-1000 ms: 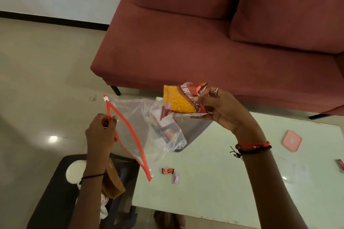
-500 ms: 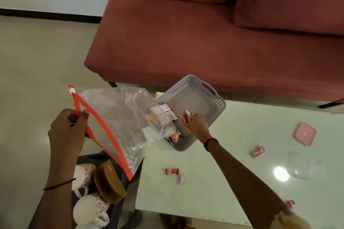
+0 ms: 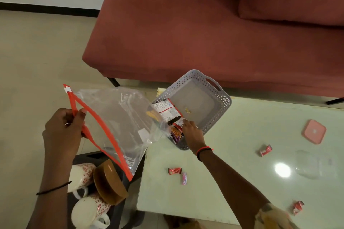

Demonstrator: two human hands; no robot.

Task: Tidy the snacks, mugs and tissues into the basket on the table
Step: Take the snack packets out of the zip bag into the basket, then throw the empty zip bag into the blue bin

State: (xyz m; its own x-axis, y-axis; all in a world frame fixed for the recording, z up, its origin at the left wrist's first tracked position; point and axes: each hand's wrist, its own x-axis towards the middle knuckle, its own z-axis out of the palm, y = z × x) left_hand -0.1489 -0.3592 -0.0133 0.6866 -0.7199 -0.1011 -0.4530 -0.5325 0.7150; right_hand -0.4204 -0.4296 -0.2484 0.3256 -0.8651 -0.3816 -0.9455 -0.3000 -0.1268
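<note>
"How many snacks have made it into the basket (image 3: 221,98)?"

"Two that I can count: a white-and-red packet (image 3: 165,108) against its left wall and an orange-and-purple packet (image 3: 176,133) in its near corner. There's also a yellow crumb (image 3: 187,110) on its floor."

"And outside it?"

"Four wrapped sweets on the pale surface (image 3: 232,154). A red sweet (image 3: 175,170) and a pink sweet (image 3: 184,178) lie just beside each other, nearer us than the basket. A red-and-white sweet (image 3: 266,150) is off to its right, and a crumpled sweet (image 3: 297,207) lies farthest from it. One pink lid (image 3: 313,131) sits well right of the basket."

"Mugs?"

"Two, on the black surface (image 3: 96,155) to the basket's left: a nearer mug (image 3: 80,174) and a farther mug (image 3: 89,210), with one brown round box (image 3: 109,182) leaning between them."

"What are the hands doing?"

"The left hand (image 3: 63,134) is well left of the basket. Its thumb and fingers (image 3: 81,112) pinch the red strip of the single clear zip bag (image 3: 115,122). The right hand (image 3: 192,134) reaches over the basket's near corner, fingers pointing down at the packets. I can't tell whether they grip anything or just touch."
</note>
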